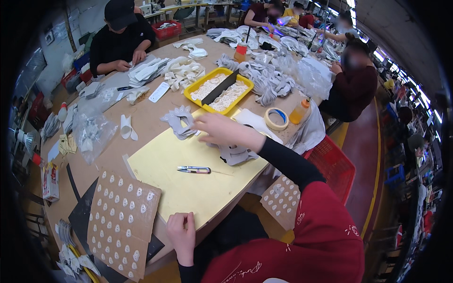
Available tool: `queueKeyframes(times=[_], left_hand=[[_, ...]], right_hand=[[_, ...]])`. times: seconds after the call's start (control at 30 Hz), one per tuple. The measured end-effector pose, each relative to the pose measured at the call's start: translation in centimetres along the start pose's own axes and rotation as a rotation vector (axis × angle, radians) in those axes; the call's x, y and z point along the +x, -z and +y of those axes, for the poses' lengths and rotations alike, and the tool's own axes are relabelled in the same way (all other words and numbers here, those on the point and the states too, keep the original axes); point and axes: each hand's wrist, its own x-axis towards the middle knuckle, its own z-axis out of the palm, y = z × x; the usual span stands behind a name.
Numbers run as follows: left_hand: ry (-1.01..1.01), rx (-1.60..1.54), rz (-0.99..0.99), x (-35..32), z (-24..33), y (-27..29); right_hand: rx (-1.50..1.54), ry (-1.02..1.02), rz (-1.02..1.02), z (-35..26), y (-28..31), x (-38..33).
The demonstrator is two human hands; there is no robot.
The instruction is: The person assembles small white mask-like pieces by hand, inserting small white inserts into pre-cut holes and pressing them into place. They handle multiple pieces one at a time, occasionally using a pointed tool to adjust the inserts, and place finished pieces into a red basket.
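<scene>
Nearest, at the table edge: the person's left hand (181, 234), fingers curled in loosely; its inside is hidden, so whether it has hold of anything cannot be told. To its left, a cardboard sheet (141, 226) bearing rows of small white pieces (131, 219).

Ahead, a yellow sheet (163, 162) with thread snips (194, 170) lying on it, apart from both hands.

Farther in, the right hand (216, 128) reaches leftward, fingers extended and parted, nothing seen in its hold. Grey cut pieces (179, 123) with a scalloped edge lie by its fingertips, at the sheet's far edge; contact cannot be told. More grey pieces (236, 155) lie under the wrist, partly hidden.

Step in hand, by judgement: reaching over to the grey pieces. The next move seems to call for a light fingertip pinch, parting one layer from the rest.

In the way: a divided yellow tray (241, 99) just beyond the hand. Right of it, a tape roll (278, 126) and an orange bottle (299, 112). Across the table, a co-worker in black (120, 40) handles pale pieces.
</scene>
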Motion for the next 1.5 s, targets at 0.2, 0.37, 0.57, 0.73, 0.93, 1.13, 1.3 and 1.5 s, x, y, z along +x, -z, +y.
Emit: queueKeyframes(times=[0.2, 0.37, 0.57, 0.73, 0.93, 1.13, 1.3, 1.5], left_hand=[[-0.034, -0.029, -0.043, -0.1, -0.2, 0.2], [-0.052, 0.003, -0.037, -0.2, -0.5, 0.2], [-0.070, 0.019, -0.004, -0.3, 0.0, -0.4], [-0.076, 0.028, 0.006, -0.1, 0.0, -0.1], [0.274, -0.328, -0.087, -1.2, -1.1, 1.6], [0.238, -0.320, -0.066, -1.6, 0.1, 3.1], [-0.089, 0.057, -0.148, -1.2, 0.7, 3.6], [-0.199, 0.225, -0.418, -0.6, 1.0, 2.0]], right_hand=[[0.048, -0.054, -0.145, -0.2, -0.6, -7.8], [0.299, -0.159, 0.021, 0.4, -0.1, -8.2], [0.317, -0.183, 0.373, 0.6, 1.7, -8.2], [0.308, -0.134, 0.681, -1.4, 6.2, -6.2], [0.237, 0.216, 0.489, -11.1, 1.1, -4.4], [0.310, 0.501, 0.133, -17.1, -8.3, -8.3], [0.405, 0.359, 0.178, -16.2, -8.4, -9.9], [0.381, 0.176, 0.152, -15.5, -8.1, -11.3]])
